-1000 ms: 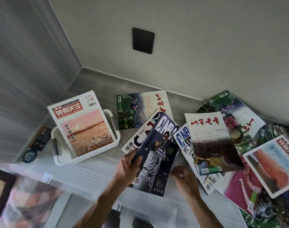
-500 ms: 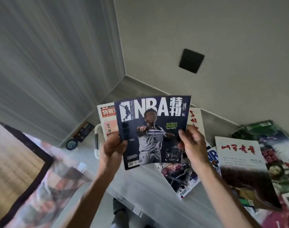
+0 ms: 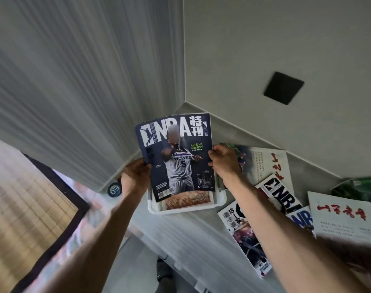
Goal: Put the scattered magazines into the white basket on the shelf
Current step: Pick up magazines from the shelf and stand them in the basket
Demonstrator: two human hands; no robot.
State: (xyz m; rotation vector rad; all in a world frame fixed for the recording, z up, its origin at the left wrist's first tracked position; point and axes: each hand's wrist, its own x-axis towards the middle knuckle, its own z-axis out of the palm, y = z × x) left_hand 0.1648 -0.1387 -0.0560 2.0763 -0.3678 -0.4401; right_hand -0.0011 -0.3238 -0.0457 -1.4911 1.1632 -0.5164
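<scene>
A dark blue NBA magazine (image 3: 176,153) with a basketball player on the cover stands upright in the white basket (image 3: 186,208), in front of another magazine (image 3: 187,199) whose orange lower edge shows below it. My left hand (image 3: 135,178) grips its left edge. My right hand (image 3: 222,160) grips its right edge. Several more magazines lie scattered on the grey shelf (image 3: 186,233) to the right, among them a black-and-white NBA one (image 3: 279,193) and a white one with red characters (image 3: 341,216).
The basket sits in the shelf's left corner, where grey walls meet. A small round dark object (image 3: 114,190) lies left of the basket. A black wall plate (image 3: 283,88) is on the back wall. The shelf's front edge runs below the basket.
Both hands have carried the NBA magazine left and set its lower edge down into the basket. The view has swung left, so the scattered pile now lies at the right.
</scene>
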